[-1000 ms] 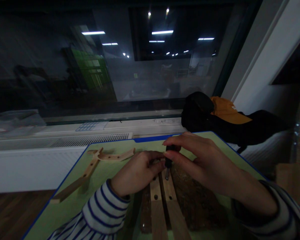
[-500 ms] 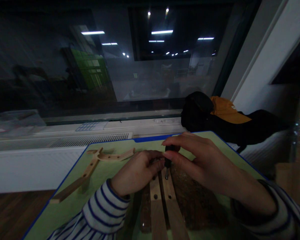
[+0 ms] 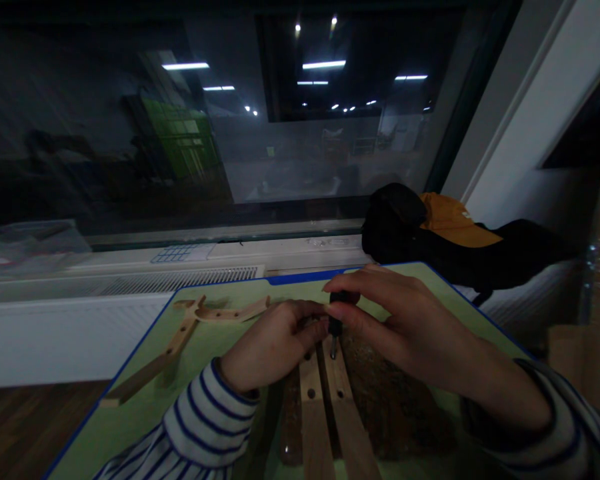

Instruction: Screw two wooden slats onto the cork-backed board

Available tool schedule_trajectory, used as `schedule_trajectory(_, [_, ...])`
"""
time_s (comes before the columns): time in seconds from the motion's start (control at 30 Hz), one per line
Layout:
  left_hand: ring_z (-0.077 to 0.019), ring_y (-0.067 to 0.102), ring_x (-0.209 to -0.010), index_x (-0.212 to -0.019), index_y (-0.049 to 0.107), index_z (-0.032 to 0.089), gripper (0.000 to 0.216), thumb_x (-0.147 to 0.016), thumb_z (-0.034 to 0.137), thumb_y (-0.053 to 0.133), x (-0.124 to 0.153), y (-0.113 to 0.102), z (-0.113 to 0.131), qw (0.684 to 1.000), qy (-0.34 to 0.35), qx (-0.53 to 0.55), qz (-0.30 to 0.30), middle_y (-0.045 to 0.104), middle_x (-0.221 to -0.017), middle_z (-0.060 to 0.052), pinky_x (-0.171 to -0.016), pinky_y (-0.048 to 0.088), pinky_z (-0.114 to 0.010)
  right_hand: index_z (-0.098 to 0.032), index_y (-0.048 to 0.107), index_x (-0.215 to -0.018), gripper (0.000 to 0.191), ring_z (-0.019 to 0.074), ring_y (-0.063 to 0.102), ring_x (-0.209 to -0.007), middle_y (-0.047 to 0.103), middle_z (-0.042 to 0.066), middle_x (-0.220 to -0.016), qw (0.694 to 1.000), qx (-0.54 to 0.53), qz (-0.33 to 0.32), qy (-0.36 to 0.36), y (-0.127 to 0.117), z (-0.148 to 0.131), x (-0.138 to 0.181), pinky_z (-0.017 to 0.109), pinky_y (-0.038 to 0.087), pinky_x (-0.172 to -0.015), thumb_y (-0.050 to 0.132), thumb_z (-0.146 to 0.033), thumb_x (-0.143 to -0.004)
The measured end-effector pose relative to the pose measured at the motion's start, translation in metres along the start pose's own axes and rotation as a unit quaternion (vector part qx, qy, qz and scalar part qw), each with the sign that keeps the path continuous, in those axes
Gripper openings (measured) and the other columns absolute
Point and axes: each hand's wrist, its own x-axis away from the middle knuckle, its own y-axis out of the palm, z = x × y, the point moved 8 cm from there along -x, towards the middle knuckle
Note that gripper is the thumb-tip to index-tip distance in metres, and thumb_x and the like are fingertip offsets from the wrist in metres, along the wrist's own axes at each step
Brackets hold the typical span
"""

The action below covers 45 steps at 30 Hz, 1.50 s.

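Note:
My right hand pinches the black handle of a small screwdriver held upright, its tip on the right one of two wooden slats. My left hand rests closed on the far end of the left slat, fingertips touching the screwdriver's shaft. The slats lie side by side over a dark brown mat on a green board with a blue edge.
A curved wooden frame piece with holes lies on the board's left. A black bag with an orange cap sits on the sill at the right. A white radiator grille and a dark window are beyond.
Almost nothing: both hands keep their place on the screwdriver and slats, with only a slight shift of the fingers.

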Motion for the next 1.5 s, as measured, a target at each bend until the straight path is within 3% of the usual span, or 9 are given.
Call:
schedule_trajectory(0.8, [-0.0155,0.062,-0.076,-0.079,0.064,0.017,0.019,-0.087,0.024,0.048,0.0013,0.0005,-0.0009,1.000,0.002,0.005,-0.005,0.071,-0.085,0.000,-0.068,0.044,-0.024,-0.017,0.059,-0.103,0.020,0.0108,0.060,-0.089,0.068,0.000,-0.094,1.000,-0.001,0.000,-0.004,-0.0005,-0.0015,-0.0014,0.021,0.041,-0.084,0.056,-0.027,-0.087])
schedule_trajectory(1.13, [-0.0149,0.062,-0.073,-0.074,0.063,0.017,0.021,-0.086,0.023,0.047,0.0006,0.0003,-0.0001,1.000,0.001,-0.002,0.000,0.070,-0.082,0.000,-0.070,0.044,-0.025,-0.017,0.059,-0.103,0.019,0.0114,0.061,-0.089,0.068,0.000,-0.095,1.000,-0.002,0.003,-0.006,0.0001,-0.0005,-0.0010,0.022,0.042,-0.085,0.056,-0.027,-0.086])
schedule_trajectory(1.5, [-0.0145,0.062,-0.074,-0.081,0.064,0.017,0.017,-0.085,0.023,0.048,0.0003,-0.0009,-0.0015,1.000,-0.006,0.002,0.004,0.071,-0.084,0.001,-0.066,0.044,-0.022,-0.016,0.059,-0.103,0.020,0.0108,0.059,-0.089,0.067,0.001,-0.093,1.000,0.001,-0.002,-0.007,0.0001,-0.0015,-0.0019,0.020,0.041,-0.083,0.056,-0.026,-0.087])
